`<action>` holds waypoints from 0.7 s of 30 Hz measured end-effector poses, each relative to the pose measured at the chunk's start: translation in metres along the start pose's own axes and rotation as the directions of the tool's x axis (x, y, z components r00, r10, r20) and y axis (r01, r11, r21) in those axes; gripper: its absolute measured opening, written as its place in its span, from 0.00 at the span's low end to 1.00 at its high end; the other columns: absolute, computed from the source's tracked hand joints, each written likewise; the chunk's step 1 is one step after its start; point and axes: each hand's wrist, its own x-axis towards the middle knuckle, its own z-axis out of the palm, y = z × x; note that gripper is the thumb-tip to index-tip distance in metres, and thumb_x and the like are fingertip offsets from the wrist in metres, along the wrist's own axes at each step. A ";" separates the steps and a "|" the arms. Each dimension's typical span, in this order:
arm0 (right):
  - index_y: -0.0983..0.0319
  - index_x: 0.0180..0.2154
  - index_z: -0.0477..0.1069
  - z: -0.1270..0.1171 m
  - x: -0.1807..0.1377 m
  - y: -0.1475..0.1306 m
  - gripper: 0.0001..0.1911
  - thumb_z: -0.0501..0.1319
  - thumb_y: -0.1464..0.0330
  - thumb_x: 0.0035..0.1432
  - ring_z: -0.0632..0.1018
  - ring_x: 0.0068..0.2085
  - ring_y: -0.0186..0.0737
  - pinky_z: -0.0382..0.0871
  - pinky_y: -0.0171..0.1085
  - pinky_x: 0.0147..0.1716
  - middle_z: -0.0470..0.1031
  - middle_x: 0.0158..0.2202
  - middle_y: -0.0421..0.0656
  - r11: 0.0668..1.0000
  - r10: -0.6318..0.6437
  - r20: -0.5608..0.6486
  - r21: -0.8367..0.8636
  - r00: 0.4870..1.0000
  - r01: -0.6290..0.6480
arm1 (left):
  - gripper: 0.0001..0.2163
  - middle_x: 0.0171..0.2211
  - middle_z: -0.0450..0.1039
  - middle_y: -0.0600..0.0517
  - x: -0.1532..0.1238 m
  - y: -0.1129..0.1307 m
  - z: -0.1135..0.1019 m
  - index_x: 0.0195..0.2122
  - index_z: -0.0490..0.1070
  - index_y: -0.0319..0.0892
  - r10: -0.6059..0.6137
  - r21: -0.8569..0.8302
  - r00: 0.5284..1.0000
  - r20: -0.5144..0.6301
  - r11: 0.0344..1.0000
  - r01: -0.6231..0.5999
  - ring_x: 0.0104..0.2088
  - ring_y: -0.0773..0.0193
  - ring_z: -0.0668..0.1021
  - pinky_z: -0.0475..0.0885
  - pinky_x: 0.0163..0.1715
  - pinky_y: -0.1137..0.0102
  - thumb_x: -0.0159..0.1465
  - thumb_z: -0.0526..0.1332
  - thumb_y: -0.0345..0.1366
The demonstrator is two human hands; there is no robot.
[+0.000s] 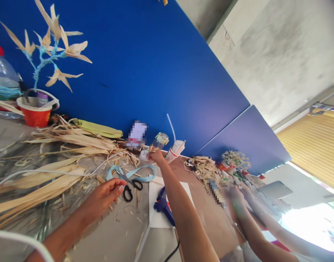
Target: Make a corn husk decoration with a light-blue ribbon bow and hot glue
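Note:
My left hand [111, 191] hovers over the table with curled fingers, thumb against the fingertips; anything between them is too small to make out. Just right of it lie scissors [128, 189] with black handles, a loop of light-blue ribbon [146, 173] around their blades. My right hand [156, 155] reaches to the back, fingers pinched together over a small white round container [144, 155]; what they hold is unclear. Behind it stands a clear jar [160, 139] with a yellowish lid. Under my right forearm, a blue glue gun [164, 205] rests on a white sheet [153, 214].
Dried corn husks [74, 143] and scraps cover the left side, with a white cable across them. A red cup [37, 112] holds a husk-flower stem [43, 63]. A white cup [174, 151] stands against the blue partition [123, 65]. At right, another person's hands [236, 196] work.

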 end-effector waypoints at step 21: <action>0.66 0.40 0.75 0.023 -0.013 -0.022 0.13 0.55 0.66 0.63 0.80 0.42 0.48 0.70 0.40 0.39 0.79 0.39 0.55 0.925 0.076 -0.292 -0.337 0.954 -0.176 | 0.24 0.26 0.67 0.54 0.004 -0.004 0.000 0.37 0.74 0.42 0.021 0.063 0.998 0.052 0.998 -0.024 0.29 0.61 0.68 0.64 0.31 0.67 0.48 0.62 0.57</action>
